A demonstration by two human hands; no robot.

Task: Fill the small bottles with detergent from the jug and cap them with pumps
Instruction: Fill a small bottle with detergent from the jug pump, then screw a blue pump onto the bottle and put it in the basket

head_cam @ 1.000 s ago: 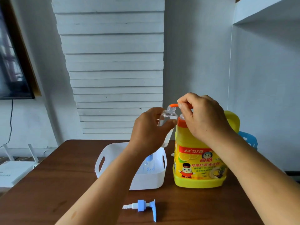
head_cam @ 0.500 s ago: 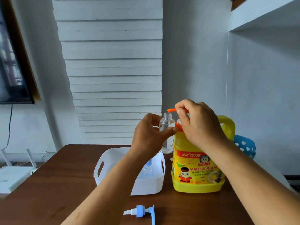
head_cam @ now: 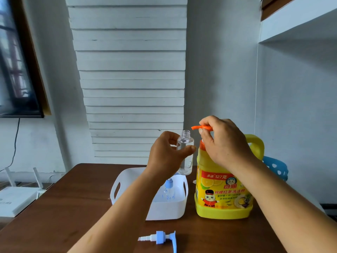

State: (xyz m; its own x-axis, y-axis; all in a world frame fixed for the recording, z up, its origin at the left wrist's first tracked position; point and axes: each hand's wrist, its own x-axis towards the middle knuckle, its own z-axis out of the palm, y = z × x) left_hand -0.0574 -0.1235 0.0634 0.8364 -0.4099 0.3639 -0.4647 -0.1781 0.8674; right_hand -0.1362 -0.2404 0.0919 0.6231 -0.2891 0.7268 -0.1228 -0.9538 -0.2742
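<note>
My left hand holds a small clear bottle upright in the air, its neck uncapped, just left of the yellow detergent jug. The jug stands on the brown table. My right hand rests on top of the jug, fingers closed on its orange pump head, whose spout points left, above and right of the bottle's mouth. A blue and white pump cap lies on the table near the front edge. Another small bottle with a blue pump sits inside the white basket.
A blue perforated basket stands behind the jug on the right. White routers sit on a low surface left of the table. A dark screen hangs on the left wall. A white slatted panel rises behind the table.
The view has tilted up, so everything sits lower in frame. The bottle's mouth has dropped from just under the orange spout to below and left of it. Both hands keep their holds.
</note>
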